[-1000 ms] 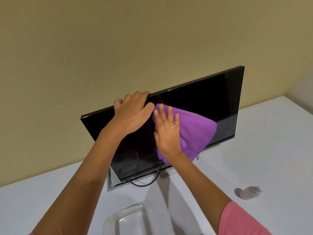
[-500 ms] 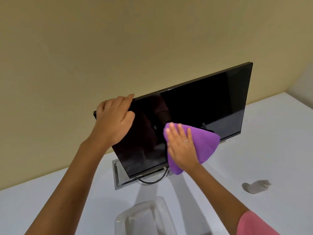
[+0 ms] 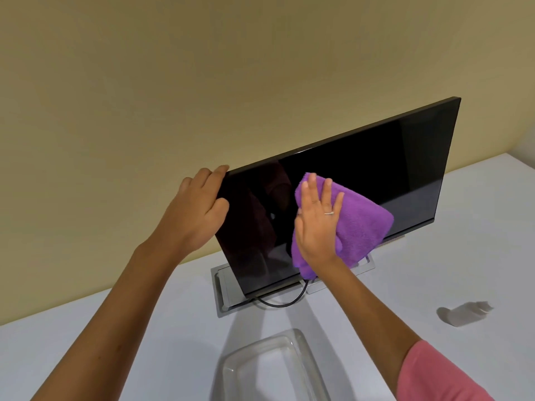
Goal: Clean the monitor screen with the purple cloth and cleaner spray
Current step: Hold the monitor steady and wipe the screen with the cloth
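Your left hand (image 3: 199, 209) grips the upper left corner of the monitor (image 3: 376, 175) standing on the counter (image 3: 463, 256); your right hand (image 3: 317, 224), fingers straight, presses the purple cloth (image 3: 362, 224) flat against its screen.

From my feed, the monitor screen (image 3: 362, 180) reads as glossy black, smooth enough to mirror a dim reflection, with a thin dark matt frame. The purple cloth (image 3: 362, 224) is soft, fuzzy fabric with a short nap, like microfibre. The monitor stand (image 3: 221, 296) looks like brushed silver metal, and the cable (image 3: 278, 304) under it is matt black. The counter (image 3: 144, 328) is smooth, pale and matt. The clear tray (image 3: 231, 369) nearest me is transparent and shiny; glass or plastic, I cannot tell. The wall (image 3: 202, 82) is flat matt paint.
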Available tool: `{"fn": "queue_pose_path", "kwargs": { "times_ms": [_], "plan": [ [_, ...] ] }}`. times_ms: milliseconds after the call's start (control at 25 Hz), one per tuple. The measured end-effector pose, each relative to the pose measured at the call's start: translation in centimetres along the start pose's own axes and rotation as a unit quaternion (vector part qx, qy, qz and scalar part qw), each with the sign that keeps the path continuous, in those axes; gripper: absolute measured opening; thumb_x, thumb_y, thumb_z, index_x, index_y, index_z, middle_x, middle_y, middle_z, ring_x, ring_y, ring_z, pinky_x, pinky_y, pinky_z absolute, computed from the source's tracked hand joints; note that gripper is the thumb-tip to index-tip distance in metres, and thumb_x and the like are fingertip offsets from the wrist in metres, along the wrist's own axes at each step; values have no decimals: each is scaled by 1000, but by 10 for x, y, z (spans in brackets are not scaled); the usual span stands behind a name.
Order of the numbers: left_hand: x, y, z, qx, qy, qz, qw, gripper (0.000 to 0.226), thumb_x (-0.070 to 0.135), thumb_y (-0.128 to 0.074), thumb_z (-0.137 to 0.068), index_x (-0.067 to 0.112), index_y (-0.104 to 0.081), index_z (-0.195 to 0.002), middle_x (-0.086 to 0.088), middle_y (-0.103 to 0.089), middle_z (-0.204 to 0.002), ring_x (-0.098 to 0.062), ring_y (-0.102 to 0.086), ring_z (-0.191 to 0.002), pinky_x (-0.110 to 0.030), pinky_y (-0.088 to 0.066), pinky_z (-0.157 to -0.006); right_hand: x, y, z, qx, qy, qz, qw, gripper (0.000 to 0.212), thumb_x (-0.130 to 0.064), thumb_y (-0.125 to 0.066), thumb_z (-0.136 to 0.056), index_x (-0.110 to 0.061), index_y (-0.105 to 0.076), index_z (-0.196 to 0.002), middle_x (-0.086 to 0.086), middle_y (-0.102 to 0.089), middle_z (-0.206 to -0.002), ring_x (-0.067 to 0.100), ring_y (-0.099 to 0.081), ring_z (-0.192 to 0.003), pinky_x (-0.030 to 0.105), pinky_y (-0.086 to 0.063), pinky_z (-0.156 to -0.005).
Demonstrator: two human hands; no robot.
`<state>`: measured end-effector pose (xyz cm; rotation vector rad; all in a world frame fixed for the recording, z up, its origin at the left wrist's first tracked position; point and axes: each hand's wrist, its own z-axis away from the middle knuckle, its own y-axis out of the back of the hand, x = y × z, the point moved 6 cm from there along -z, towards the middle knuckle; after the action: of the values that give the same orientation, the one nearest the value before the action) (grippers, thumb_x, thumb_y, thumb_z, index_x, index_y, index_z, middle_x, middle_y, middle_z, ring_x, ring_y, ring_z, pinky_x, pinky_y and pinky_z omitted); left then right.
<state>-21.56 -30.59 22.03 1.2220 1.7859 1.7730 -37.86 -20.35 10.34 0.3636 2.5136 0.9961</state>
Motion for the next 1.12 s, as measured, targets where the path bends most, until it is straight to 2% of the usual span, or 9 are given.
{"fn": "queue_pose_path", "kwargs": {
  "times_ms": [120,200,280,480,680,880,1040,1120],
  "plan": [
    [-3,5,-3,13,-2,8,1000,60,35,-21,-87,23,-29,-145,-2,-49,-120,-24,-43,-107,-35,-37,-84,-55,-11,15,11,94,19,995,72,-19,-39,-85,-20,-8,-149,1,-20,-151,30,1,-146,57,-5,-112],
    [-2,7,-5,24,3,31,999,54,39,-19,-94,25,-34,-144,-2,-53,-118,-26,-49,-110,-34,-38,-86,-87,-18,29,26,180,36,983,65,-17,-41,-85,-21,-23,-147,-4,-27,-151,27,-6,-145,57,-6,-113],
    [-2,8,-7,28,9,34,999,48,37,-20,-99,25,-37,-142,-4,-55,-118,-27,-51,-110,-32,-38,-85,-108,-25,43,30,258,36,965,55,-15,-39,-91,-20,-30,-145,-6,-29,-153,28,-17,-142,57,-9,-114],
    [2,11,-8,49,9,8,999,43,31,-26,-101,22,-44,-139,-7,-59,-113,-25,-54,-104,-26,-32,-76,-104,-36,78,-14,333,52,941,60,-15,-41,-94,-17,-19,-150,-2,-20,-154,26,-16,-143,53,-8,-115],
    [-1,11,-5,52,13,20,998,43,29,-27,-100,21,-44,-138,-6,-58,-109,-24,-54,-101,-27,-32,-75,-80,-46,129,-98,412,38,905,52,-5,-34,-95,-15,-31,-146,1,-24,-154,22,-25,-142,47,-12,-117],
    [-3,14,-6,49,22,36,998,43,27,-28,-98,22,-45,-137,-4,-57,-108,-23,-53,-101,-29,-35,-77,-77,-19,104,-74,372,-52,924,36,3,-47,-93,-5,-57,-127,15,-48,-141,32,-45,-130,40,-36,-110],
    [-3,14,-5,42,24,42,998,44,25,-28,-98,21,-44,-138,-5,-57,-110,-23,-53,-101,-28,-34,-77,-75,-1,65,1,252,-62,966,33,1,-57,-87,-3,-61,-119,14,-46,-123,31,-47,-110,39,-43,-100],
    [-4,14,-4,41,28,39,998,44,25,-28,-98,21,-44,-139,-5,-56,-112,-23,-52,-102,-27,-32,-77,-80,2,56,34,234,-59,970,30,2,-56,-89,-3,-60,-117,12,-46,-119,29,-47,-106,37,-45,-95]
  ]
}}
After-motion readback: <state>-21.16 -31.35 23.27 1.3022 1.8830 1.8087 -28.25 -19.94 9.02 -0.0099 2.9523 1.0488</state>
